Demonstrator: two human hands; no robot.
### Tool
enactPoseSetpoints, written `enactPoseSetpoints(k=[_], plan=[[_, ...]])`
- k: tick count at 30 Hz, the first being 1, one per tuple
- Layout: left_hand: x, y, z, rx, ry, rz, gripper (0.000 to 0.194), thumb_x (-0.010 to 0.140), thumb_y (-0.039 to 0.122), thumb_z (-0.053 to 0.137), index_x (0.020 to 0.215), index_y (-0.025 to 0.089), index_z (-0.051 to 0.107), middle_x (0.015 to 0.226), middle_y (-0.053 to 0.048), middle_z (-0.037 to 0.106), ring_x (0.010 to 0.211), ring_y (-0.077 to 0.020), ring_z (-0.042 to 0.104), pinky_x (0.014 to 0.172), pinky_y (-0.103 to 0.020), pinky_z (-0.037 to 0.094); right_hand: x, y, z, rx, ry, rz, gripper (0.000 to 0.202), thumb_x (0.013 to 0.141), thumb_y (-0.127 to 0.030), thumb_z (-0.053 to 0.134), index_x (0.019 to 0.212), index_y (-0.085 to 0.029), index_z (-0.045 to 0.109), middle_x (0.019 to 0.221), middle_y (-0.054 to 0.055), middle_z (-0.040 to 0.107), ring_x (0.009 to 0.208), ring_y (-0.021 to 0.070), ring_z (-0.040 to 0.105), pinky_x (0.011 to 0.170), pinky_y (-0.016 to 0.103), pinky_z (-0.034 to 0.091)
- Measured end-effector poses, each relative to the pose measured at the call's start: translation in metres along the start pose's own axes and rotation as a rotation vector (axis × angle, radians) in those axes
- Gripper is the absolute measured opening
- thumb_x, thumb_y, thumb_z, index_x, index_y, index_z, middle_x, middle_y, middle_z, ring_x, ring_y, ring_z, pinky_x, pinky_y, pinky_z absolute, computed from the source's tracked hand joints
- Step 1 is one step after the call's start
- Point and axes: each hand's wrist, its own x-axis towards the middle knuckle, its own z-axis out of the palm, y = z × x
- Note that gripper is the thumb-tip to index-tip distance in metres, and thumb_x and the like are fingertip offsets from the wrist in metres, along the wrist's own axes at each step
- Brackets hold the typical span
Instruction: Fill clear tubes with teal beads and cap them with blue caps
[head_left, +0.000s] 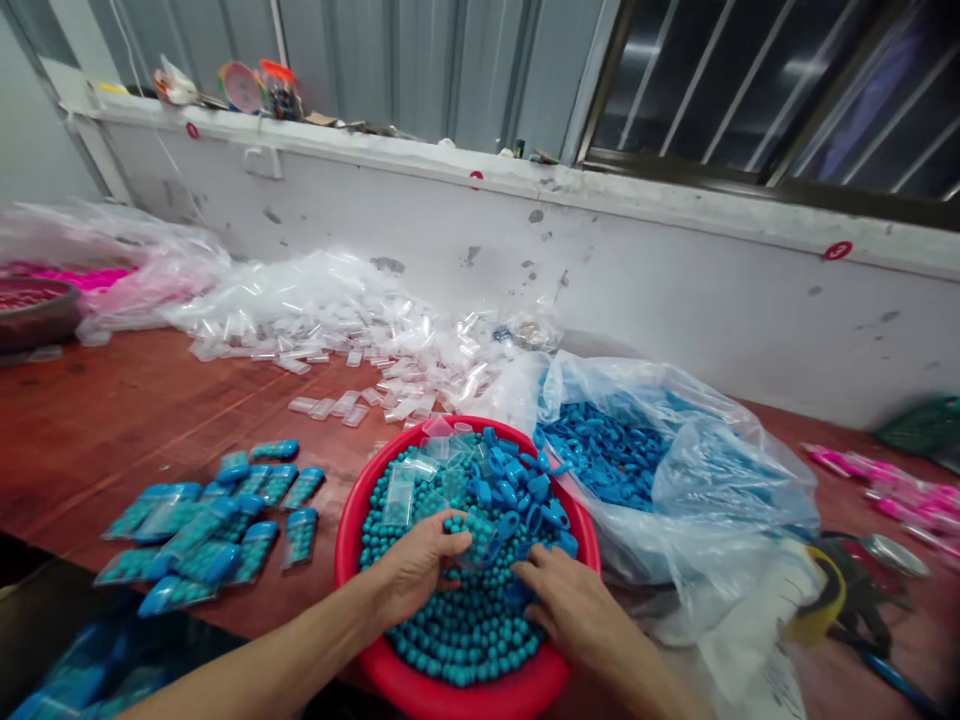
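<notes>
My left hand (421, 562) is closed on a small clear plastic case (480, 535) with turquoise beads in it, held over a red basin (351, 540). Strung-looking rows of turquoise beads (469, 650) fill the basin. My right hand (562, 598) is curled at the basin's right side, thumb and fingers around a blue cap (517, 592) that they partly hide. Loose blue caps (510, 480) are heaped on the beads at the far right of the basin. Empty clear cases (399, 498) lie on the beads near my left hand.
Left of the basin, several filled, blue-capped cases (202, 530) lie on the red-brown table (135, 400). Clear cases (330, 310) are piled along the wall. A plastic bag (720, 480) of blue caps stands right; a tape roll (821, 600) and pink pieces (900, 490) lie beyond.
</notes>
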Motion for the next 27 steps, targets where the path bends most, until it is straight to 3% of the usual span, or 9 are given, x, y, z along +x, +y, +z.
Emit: enactPoseSetpoints(k=[3,8,13,17,22,25,27], plan=[[-0.004,0.001,-0.003,0.067,0.136,0.057,0.034,0.062,0.028,0.063,0.092,0.021,0.05,0.07,0.003,0.054,0.069,-0.0134,0.05,0.061,-0.025,0.032,0.012,-0.009,0.003,-0.176,-0.084,0.065,0.016,0.076,-0.017,0.049,0.086,-0.021,0.06,0.091,0.004,0.061,0.083,0.0196,0.058,0.067,0.026,0.042],[-0.015,0.005,-0.005,0.079,0.29,0.144,0.034,0.06,0.034,0.063,0.09,0.021,0.054,0.081,0.002,0.055,0.078,-0.015,0.048,0.063,-0.025,0.03,0.025,-0.009,-0.01,-0.34,-0.052,0.231,0.018,0.079,-0.015,0.045,0.088,-0.017,0.06,0.088,0.01,0.064,0.074,0.0244,0.062,0.055,0.029,0.04],[-0.014,0.003,-0.006,0.02,0.292,0.119,0.035,0.058,0.035,0.062,0.089,0.022,0.053,0.079,0.003,0.056,0.074,-0.0145,0.05,0.06,-0.024,0.031,0.027,-0.017,-0.027,-0.362,0.065,0.296,0.02,0.086,-0.023,0.039,0.088,-0.02,0.059,0.085,0.009,0.065,0.073,0.0229,0.063,0.054,0.027,0.04],[-0.009,-0.001,-0.008,0.043,0.275,0.157,0.032,0.062,0.035,0.06,0.087,0.02,0.049,0.071,0.003,0.057,0.066,-0.0125,0.052,0.059,-0.023,0.035,0.051,-0.032,-0.01,-0.252,0.084,0.336,0.032,0.084,-0.042,0.043,0.088,-0.015,0.058,0.077,0.014,0.067,0.073,0.0279,0.063,0.058,0.031,0.043],[-0.009,-0.005,-0.007,0.016,0.156,0.165,0.037,0.062,0.041,0.059,0.083,0.019,0.04,0.068,0.003,0.057,0.055,-0.0133,0.057,0.047,-0.021,0.037,0.068,-0.031,0.011,-0.15,0.055,0.289,0.022,0.081,-0.02,0.047,0.098,-0.009,0.054,0.084,0.016,0.067,0.077,0.0275,0.063,0.064,0.033,0.044],[-0.01,-0.007,-0.008,0.057,0.156,0.216,0.035,0.064,0.042,0.058,0.082,0.018,0.041,0.069,0.002,0.057,0.049,-0.0094,0.054,0.039,-0.017,0.031,0.061,-0.017,0.005,-0.059,0.072,0.24,0.026,0.082,-0.02,0.044,0.105,-0.011,0.051,0.086,0.012,0.066,0.081,0.0225,0.062,0.067,0.029,0.044],[-0.011,-0.007,-0.007,0.064,0.135,0.219,0.036,0.064,0.04,0.058,0.086,0.017,0.042,0.07,0.002,0.056,0.05,-0.0081,0.053,0.04,-0.017,0.034,0.056,-0.009,-0.003,0.215,0.12,0.168,0.028,0.084,-0.024,0.041,0.109,-0.014,0.049,0.084,0.007,0.064,0.078,0.0184,0.061,0.065,0.026,0.045]])
